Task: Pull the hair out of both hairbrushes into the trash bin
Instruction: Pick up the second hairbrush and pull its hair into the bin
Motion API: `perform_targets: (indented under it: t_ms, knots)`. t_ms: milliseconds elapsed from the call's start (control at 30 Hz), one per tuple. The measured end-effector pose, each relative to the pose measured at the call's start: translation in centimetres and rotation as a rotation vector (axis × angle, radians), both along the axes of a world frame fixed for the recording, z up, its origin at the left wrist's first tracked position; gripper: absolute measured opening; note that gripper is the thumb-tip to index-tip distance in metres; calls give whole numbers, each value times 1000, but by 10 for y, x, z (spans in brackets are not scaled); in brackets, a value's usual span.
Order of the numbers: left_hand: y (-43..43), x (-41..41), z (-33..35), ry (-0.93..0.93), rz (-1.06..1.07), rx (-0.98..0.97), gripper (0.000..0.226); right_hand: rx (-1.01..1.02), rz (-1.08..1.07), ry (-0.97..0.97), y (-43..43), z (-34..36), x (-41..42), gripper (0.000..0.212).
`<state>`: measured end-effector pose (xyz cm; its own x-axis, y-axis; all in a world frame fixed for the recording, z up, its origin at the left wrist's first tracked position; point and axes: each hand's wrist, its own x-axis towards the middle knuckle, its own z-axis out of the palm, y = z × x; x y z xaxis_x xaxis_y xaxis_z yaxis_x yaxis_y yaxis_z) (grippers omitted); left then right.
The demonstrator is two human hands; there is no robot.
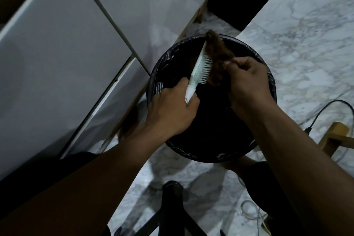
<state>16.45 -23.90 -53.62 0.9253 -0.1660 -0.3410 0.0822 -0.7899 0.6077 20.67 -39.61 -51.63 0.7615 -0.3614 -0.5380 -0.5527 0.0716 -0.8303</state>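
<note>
A white hairbrush [199, 69] with pale bristles is held over the round trash bin [268, 74], which is lined with a black bag. My left hand [170, 111] grips the brush by its handle, bristles facing right. A thick clump of brown hair [216, 51] clings to the upper bristles and hangs off their right side. My right hand [247, 82] pinches the lower edge of that clump, right beside the bristles. Only one brush shows.
White cabinet doors [67, 59] stand on the left, close to the bin. The floor is grey-veined marble [306, 34]. A black cable with a plug [314, 120] and a wooden leg [335, 136] lie at the right. A black stool frame [172, 207] sits below the bin.
</note>
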Motion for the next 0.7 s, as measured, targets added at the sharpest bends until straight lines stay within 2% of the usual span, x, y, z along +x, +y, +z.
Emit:
perform_targets:
  t_ms: [133,200,267,333,400,500,567,633,700]
  knots:
    - [-2,-4,-4,37,21,20,19,329,-104,123,-1,1,0,11]
    - [-1,-5,-3,30,1,59,18,321,-39,98,0,1,0,40]
    - [-1,-6,-1,16,-53,103,20,155,56,19,3,3,0,64]
    - [-2,-6,1,-3,-79,140,24,-14,115,-45,4,3,-1,56]
    - [-2,-7,1,-21,-87,167,25,-135,106,-82,3,1,-1,32]
    - [-1,-6,1,-13,-57,127,23,-178,63,-109,-1,-2,1,1]
    - [0,-4,0,-17,-46,75,20,-113,13,-94,-2,-3,4,5]
    - [1,-1,0,-13,-29,32,21,78,-100,-30,-1,-4,6,10]
    - [2,1,-1,-4,0,27,25,294,-212,23,0,-8,7,27]
